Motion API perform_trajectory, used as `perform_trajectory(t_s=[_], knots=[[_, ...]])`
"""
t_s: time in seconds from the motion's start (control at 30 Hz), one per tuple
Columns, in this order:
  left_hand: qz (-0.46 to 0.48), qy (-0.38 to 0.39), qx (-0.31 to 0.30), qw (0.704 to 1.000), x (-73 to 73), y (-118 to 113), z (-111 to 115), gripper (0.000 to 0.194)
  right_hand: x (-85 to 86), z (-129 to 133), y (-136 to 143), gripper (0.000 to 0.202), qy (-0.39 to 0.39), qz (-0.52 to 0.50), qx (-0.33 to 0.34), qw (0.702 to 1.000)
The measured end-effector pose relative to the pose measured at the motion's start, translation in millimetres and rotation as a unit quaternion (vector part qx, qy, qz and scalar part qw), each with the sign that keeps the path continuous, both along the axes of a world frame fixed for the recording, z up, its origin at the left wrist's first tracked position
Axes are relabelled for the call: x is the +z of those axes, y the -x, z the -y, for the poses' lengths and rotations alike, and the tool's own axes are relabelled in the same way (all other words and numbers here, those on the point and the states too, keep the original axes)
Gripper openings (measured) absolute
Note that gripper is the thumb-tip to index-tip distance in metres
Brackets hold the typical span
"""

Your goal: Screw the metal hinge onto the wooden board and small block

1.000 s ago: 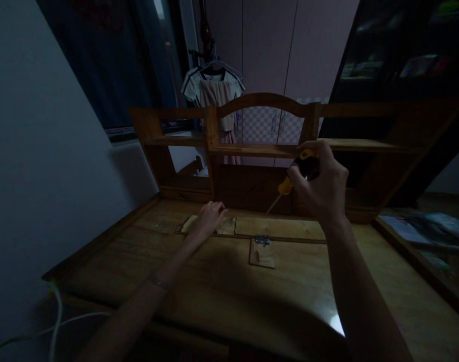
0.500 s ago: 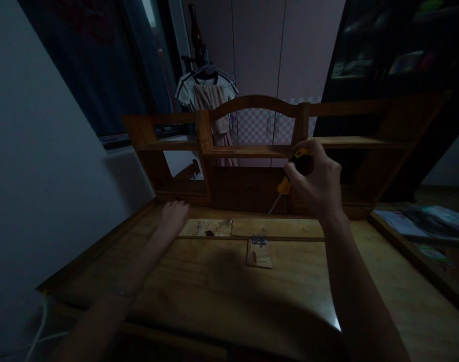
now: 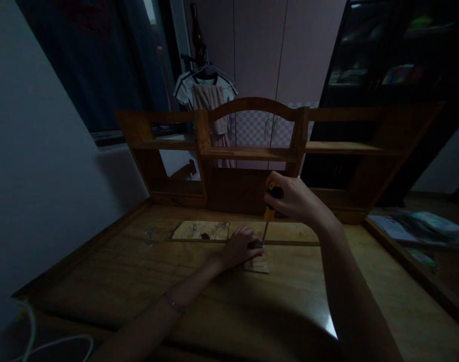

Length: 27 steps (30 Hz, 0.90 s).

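Observation:
My right hand [image 3: 289, 198] is closed around the yellow-and-black handle of a screwdriver [image 3: 269, 213]. The shaft points down, slightly tilted, and its tip reaches the fingertips of my left hand [image 3: 242, 246]. Thumb and forefinger of that left hand are pinched together over the far edge of a small wooden piece [image 3: 257, 264], where a metal hinge sits, now mostly covered. Whatever lies between those fingertips is too small to make out. Behind the hand, a long wooden strip [image 3: 202, 230] with a rough, dark-holed left part lies across the desktop.
Small metal pieces [image 3: 149, 236] lie on the wooden desktop [image 3: 199, 286] at left. A wooden shelf unit [image 3: 248, 153] stands along the back. Papers and bags [image 3: 421, 223] are at right, beyond the raised edge. A white cable [image 3: 32, 322] hangs at lower left.
My left hand has moved right from the desktop's left side to the hinge. My right hand has lowered the screwdriver to the same spot. Small metal pieces at left are now uncovered.

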<state>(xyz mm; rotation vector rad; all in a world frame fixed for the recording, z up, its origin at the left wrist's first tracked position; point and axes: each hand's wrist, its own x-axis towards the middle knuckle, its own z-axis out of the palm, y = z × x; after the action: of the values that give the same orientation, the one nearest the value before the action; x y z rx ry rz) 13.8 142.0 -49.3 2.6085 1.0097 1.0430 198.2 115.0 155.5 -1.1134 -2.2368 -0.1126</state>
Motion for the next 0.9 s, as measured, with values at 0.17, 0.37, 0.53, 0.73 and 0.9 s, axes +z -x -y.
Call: perform_trajectory(t_s=[0.17, 0.37, 0.53, 0.73, 0.9], knots=[[-0.011, -0.032, 0.038, 0.999, -2.6, -3.0, -5.1, 0.022, -0.8, -2.6, 1.2, 0.020, -0.010, 0.007, -0.001, 1.000], [0.006, -0.026, 0.050, 0.998, 3.5, -2.2, -0.9, 0.020, 2.6, 0.6, 1.3, 0.019, -0.027, 0.007, -0.015, 1.000], [0.015, -0.007, 0.050, 0.999, 5.1, -1.8, 1.2, 0.020, 2.4, 0.6, 0.5, 0.019, -0.026, 0.006, -0.018, 0.999], [0.006, 0.007, 0.066, 0.998, 3.1, -1.0, -1.2, 0.022, 2.5, -0.1, 2.6, 0.020, -0.025, 0.006, -0.007, 1.000], [0.003, -0.006, 0.062, 0.998, 4.2, -0.4, -1.7, 0.018, 2.6, 1.4, 4.0, 0.020, -0.026, 0.001, -0.007, 1.000]])
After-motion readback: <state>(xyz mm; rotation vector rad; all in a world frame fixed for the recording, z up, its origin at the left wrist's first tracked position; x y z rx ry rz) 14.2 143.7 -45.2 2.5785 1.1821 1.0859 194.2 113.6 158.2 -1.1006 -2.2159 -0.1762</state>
